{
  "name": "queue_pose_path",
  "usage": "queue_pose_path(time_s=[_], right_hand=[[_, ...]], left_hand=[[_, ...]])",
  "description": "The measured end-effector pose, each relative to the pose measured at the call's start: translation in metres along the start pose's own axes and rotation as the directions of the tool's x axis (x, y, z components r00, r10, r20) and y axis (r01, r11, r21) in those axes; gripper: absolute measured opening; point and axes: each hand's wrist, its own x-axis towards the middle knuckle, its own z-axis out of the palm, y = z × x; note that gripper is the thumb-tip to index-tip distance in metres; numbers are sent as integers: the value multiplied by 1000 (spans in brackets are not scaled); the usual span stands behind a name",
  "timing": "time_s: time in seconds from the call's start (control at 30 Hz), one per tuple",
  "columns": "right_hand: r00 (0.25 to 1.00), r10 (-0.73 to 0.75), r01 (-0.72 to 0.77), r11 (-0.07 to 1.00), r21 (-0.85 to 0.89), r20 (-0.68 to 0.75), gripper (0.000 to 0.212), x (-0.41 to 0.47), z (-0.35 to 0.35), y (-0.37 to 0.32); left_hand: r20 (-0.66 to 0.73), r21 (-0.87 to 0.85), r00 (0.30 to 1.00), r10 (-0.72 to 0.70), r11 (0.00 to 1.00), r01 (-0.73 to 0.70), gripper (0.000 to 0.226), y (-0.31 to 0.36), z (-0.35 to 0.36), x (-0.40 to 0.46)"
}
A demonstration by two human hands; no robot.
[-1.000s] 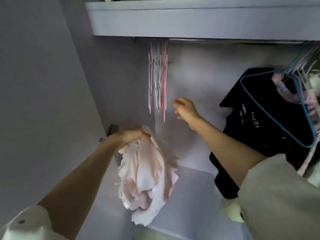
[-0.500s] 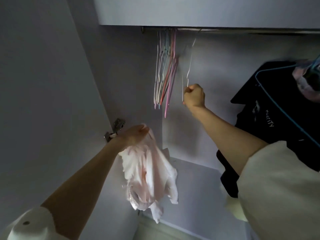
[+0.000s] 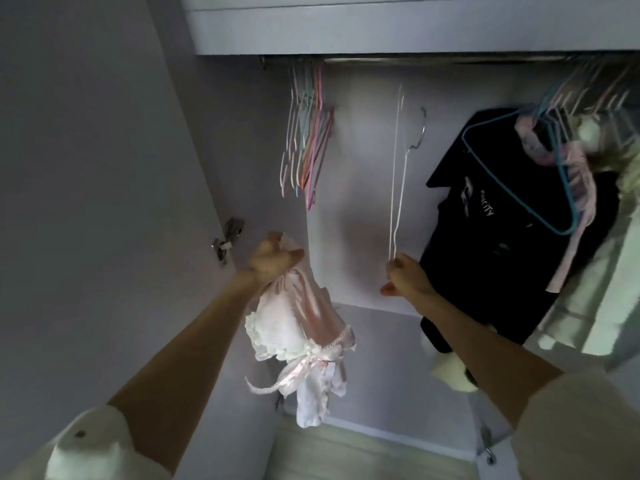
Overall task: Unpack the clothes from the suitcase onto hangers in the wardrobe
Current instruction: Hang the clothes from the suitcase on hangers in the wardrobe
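We are looking into a pale wardrobe (image 3: 363,188) with a metal rail (image 3: 433,59) under its top shelf. Below the rail, our left hand (image 3: 272,259) is gripping a pink and white frilly garment (image 3: 304,337) that is hanging down. Our right hand (image 3: 405,277) is pinching a white hanger (image 3: 398,168) off the rail. Coloured hangers (image 3: 306,140) are hanging at the rail's left end, a black shirt (image 3: 519,216) towards its right.

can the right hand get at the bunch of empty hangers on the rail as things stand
Probably not right away: the right hand already grips a white hanger. The hangers hang above the left hand with nothing in front, so the way looks free once it lets go.
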Motion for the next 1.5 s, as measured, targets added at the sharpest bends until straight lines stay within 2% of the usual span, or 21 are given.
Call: queue_pose_path(time_s=[0.13,0.2,0.33,0.57,0.63,0.7,0.73,0.87,0.93,0.97,1.07,1.13,1.23,1.3,1.4,1.5], right_hand=[[997,-35,30,997,-69,-65,34,-54,-4,53],[999,-36,34,997,-69,-38,34,-82,-3,78],[997,-42,40,998,41,62,34,-132,-6,104],[973,-107,122,991,-61,205,39,-168,-26,103],[966,-111,140,984,-109,235,37,-169,-35,100],[954,-106,150,979,-139,280,35,-170,-42,96],[953,-95,140,980,-142,288,36,-169,-50,94],[945,-60,99,989,-105,323,34,-161,-78,87],[928,-141,164,986,-37,345,18,-157,-91,77],[921,-198,189,980,59,335,9,-155,-98,70],[935,-268,182,925,333,233,30,-146,-113,40],[948,-266,157,866,475,172,31,-143,-116,20],[983,-145,19,687,726,112,37,-135,-116,1],[991,-41,-78,610,788,129,41,-124,-113,-8],[995,64,-102,604,790,80,39,-109,-105,-14],[993,120,-84,637,767,10,40,-100,-111,-9]], left_hand=[[30,-117,999,39,993,-35,48,-17,16,-44],[91,-133,994,59,990,-46,49,-24,21,-67],[193,-110,978,81,992,-60,35,-33,30,-94],[276,-137,953,122,987,-87,59,-10,54,-118],[294,-160,939,179,978,-137,52,1,63,-120],[298,-209,914,275,953,-219,28,9,69,-122],[280,-234,906,317,938,-256,25,14,75,-121],[288,-168,908,305,949,-266,40,33,96,-115],[328,-103,887,326,945,-310,43,43,102,-117],[339,-78,877,340,940,-333,43,47,106,-118],[359,-15,868,344,932,-363,43,53,117,-118],[350,4,872,342,931,-366,43,53,121,-117],[338,32,888,311,939,-341,43,54,117,-121],[394,49,874,285,943,-330,41,55,115,-124],[492,133,845,209,941,-311,16,58,113,-131],[591,172,802,87,958,-231,41,57,98,-129]])
